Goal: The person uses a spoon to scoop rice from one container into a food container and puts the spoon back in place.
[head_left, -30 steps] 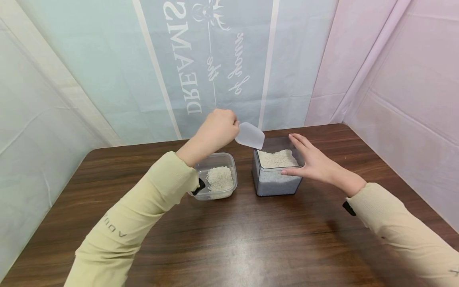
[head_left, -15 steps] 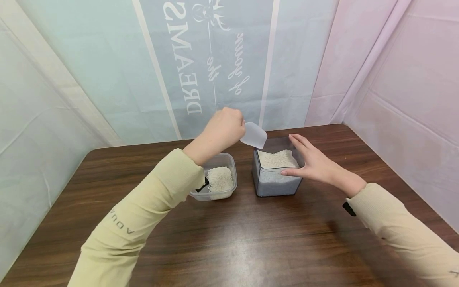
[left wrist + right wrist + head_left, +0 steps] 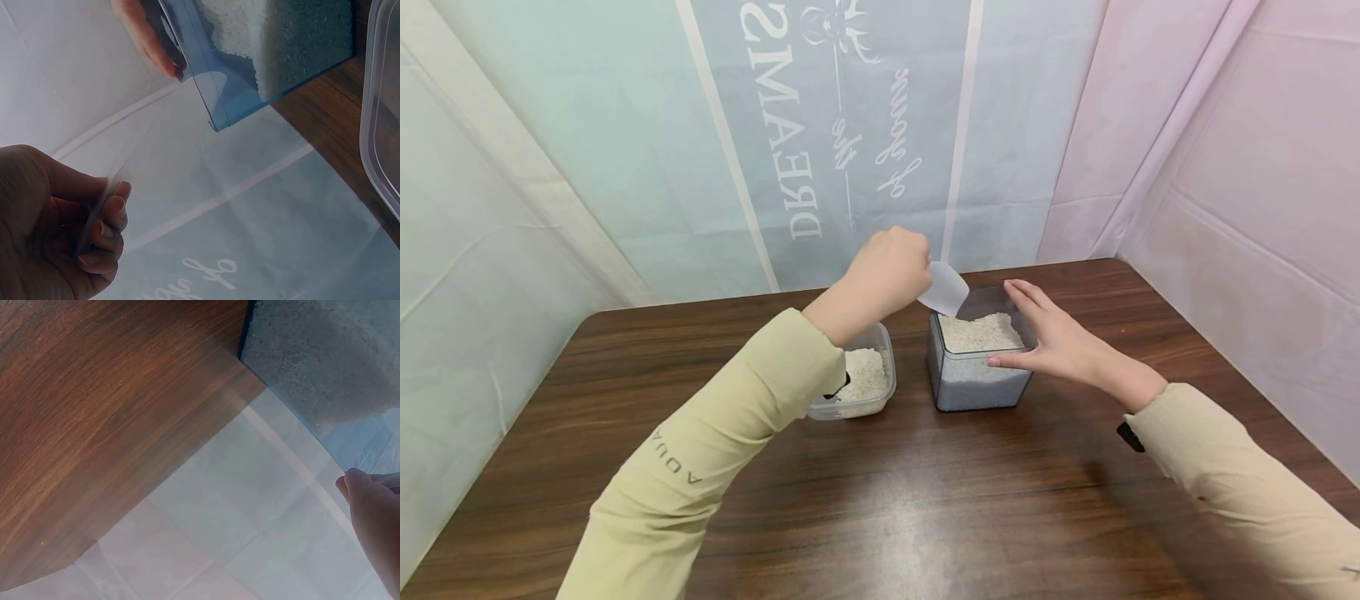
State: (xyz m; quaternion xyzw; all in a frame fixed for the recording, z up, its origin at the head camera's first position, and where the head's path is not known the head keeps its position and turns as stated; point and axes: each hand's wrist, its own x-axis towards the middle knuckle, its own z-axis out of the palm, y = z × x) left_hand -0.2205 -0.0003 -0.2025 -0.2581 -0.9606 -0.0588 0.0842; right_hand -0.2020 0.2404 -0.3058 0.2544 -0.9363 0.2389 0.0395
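"How is the scoop being held?"

"Its end is being pinched by the left grip, thumb being pressed against curled fingers."

"And is anything being held by the right grip?"

"That one is being spread wide: the near wall of a grey bin is being touched by the thumb, while the far right part of the rim is being touched by the outstretched fingers."

"Which way is the scoop being pointed?"

"Its translucent blade is being aimed rightward and down, the long axis being slanted away from the left grip. The tip is being held at the far left of the bin's opening; whether the white grains inside are being touched cannot be told."

"What is being changed since a second ago?"

"The scoop and the left grip are being carried further right, toward the bin. More of the clear tub, with its own heap of grains, is being hidden by the sleeve. The right grip and the bin are being held in the same place on the brown surface"
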